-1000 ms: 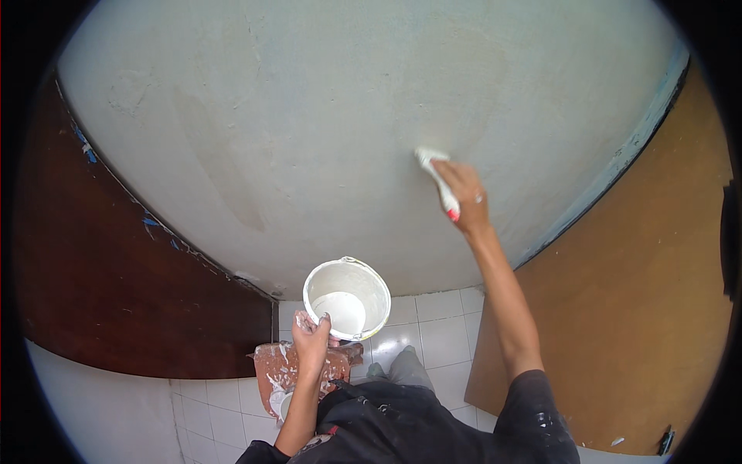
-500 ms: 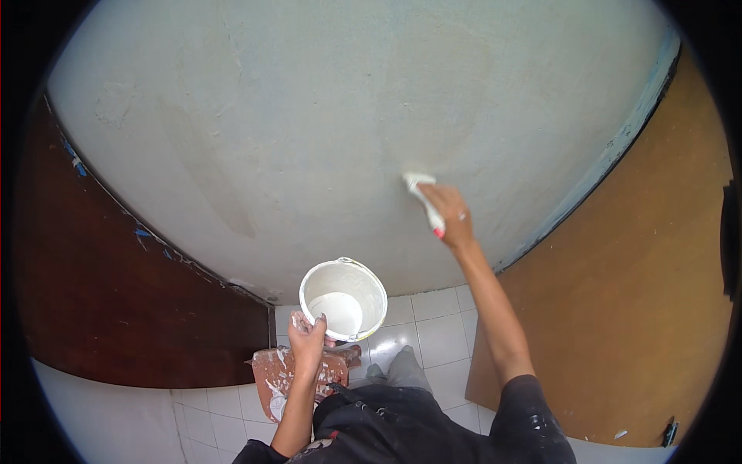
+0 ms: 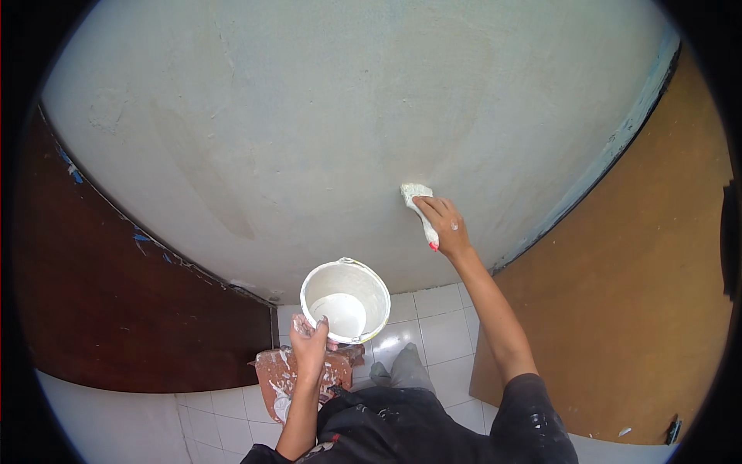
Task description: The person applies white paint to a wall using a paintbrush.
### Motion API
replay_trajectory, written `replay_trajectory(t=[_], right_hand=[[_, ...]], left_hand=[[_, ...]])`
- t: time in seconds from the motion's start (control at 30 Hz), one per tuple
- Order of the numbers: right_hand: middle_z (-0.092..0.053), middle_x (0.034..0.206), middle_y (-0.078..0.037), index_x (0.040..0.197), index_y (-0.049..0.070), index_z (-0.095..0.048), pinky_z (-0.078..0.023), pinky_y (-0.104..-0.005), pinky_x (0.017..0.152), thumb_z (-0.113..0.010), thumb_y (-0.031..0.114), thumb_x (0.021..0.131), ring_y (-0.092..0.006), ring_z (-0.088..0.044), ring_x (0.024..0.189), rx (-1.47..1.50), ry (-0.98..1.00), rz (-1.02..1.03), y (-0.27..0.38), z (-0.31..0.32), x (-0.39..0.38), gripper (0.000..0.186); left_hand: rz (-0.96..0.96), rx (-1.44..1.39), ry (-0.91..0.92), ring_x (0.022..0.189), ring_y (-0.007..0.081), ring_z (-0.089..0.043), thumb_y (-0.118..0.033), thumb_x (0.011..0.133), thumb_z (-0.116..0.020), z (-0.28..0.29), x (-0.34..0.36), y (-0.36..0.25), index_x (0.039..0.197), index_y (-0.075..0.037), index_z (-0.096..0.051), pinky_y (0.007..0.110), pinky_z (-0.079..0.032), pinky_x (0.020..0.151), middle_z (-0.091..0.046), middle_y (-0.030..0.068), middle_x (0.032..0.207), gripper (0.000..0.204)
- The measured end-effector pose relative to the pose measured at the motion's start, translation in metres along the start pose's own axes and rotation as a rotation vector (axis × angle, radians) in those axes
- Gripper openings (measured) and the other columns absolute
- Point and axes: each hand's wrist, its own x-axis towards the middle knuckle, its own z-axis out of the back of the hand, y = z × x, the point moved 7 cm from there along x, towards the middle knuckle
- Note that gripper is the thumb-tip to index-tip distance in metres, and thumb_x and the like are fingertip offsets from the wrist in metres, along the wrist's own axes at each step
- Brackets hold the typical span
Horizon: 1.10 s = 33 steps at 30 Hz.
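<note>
Paintbrush [image 3: 424, 224] Touched Pale Wall [image 3: 309, 155]

The right hand [image 3: 447, 224] gripped it with closed fingers, bristles [image 3: 416, 190] against the wall. The left hand [image 3: 311, 344] clasped the near rim of a white bucket [image 3: 376, 290], white paint [image 3: 342, 313] inside, above the tiled floor [image 3: 444, 336].

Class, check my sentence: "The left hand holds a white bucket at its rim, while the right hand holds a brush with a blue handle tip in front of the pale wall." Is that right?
Not quite: the brush has a red handle tip, not a blue one, as the head view shows. The left hand, white bucket, right hand and pale wall are as you said.
</note>
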Motion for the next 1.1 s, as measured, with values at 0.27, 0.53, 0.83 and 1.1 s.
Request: replay_trajectory(t=[0.27, 0.53, 0.83, 1.1], right_hand=[[-0.071, 0.123, -0.008, 0.131, 0.011, -0.07, -0.055, -0.0408, 0.092, -0.066, -0.001, 0.084, -0.0321, -0.065, 0.108, -0.092, -0.31, 0.015, 0.009, 0.093, 0.09, 0.049], [-0.071, 0.123, -0.007, 0.128, 0.011, -0.071, -0.057, -0.0387, 0.088, -0.067, -0.002, 0.081, -0.0306, -0.066, 0.105, -0.038, -0.105, 0.007, -0.002, 0.025, 0.015, 0.049], [-0.074, 0.116, -0.012, 0.119, 0.01, -0.076, -0.056, -0.0426, 0.091, -0.079, 0.011, 0.086, -0.0324, -0.068, 0.107, -0.105, -0.2, 0.224, -0.002, 0.161, 0.16, 0.033], [-0.069, 0.122, -0.016, 0.133, 0.007, -0.067, -0.056, -0.0431, 0.092, -0.067, -0.003, 0.084, -0.0337, -0.066, 0.109, -0.259, -0.141, 0.223, 0.009, 0.105, 0.131, 0.05]], left_hand=[[0.018, -0.003, -0.026, 0.055, 0.0138, -0.063, 0.0, 0.096, -0.066, 0.006, -0.001, -0.002, 0.107, 0.001, -0.05, 0.025, -0.051, 0.04, -0.063, 0.0095, 0.089, 0.02], [0.012, 0.018, -0.017, 0.055, 0.0137, -0.062, 0.0, 0.096, -0.066, 0.0, 0.001, -0.003, 0.107, 0.0, -0.049, 0.025, -0.051, 0.04, -0.063, 0.0098, 0.091, 0.021], [-0.008, -0.037, 0.041, 0.054, 0.0143, -0.063, 0.0, 0.096, -0.065, -0.01, 0.002, -0.007, 0.104, 0.0, -0.048, 0.025, -0.052, 0.04, -0.063, 0.0106, 0.088, 0.019], [-0.045, -0.094, -0.003, 0.052, 0.0138, -0.062, -0.001, 0.096, -0.065, -0.024, -0.002, -0.003, 0.098, -0.003, -0.05, 0.025, -0.05, 0.039, -0.063, 0.0095, 0.082, 0.016]])
